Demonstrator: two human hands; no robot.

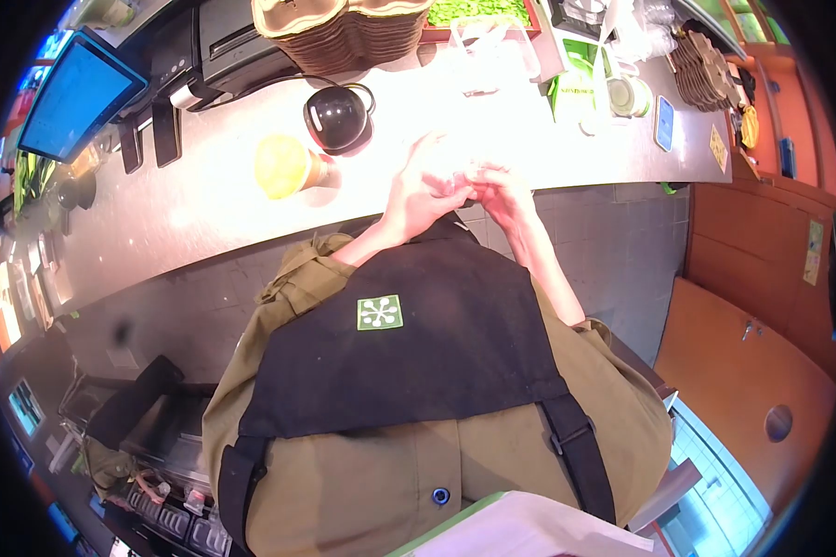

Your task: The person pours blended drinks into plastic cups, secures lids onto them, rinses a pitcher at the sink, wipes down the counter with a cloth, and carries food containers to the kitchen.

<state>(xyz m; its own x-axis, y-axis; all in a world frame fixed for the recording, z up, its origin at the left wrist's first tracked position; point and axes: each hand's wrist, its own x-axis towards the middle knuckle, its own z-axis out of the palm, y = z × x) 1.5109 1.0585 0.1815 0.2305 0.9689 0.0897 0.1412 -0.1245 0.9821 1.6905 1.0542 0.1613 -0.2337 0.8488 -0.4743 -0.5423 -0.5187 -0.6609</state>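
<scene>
Both of my hands meet over the front edge of the bright counter (223,204). My left hand (424,190) and my right hand (500,193) have their fingertips together around something small and pale; glare washes it out and I cannot make out what it is. Left of them stands a cup with a yellow top (283,167), apart from my hands. Just behind that cup is a round black device (337,119) with a cable. A clear plastic bag or wrap (492,56) lies beyond my hands.
Stacked cardboard cup carriers (344,37) stand at the back, beside a black printer (241,42) and a blue screen (82,97). To the right are a green bag (576,84), a round container (628,96) and a phone (663,123). Another person's arm (144,483) shows at lower left.
</scene>
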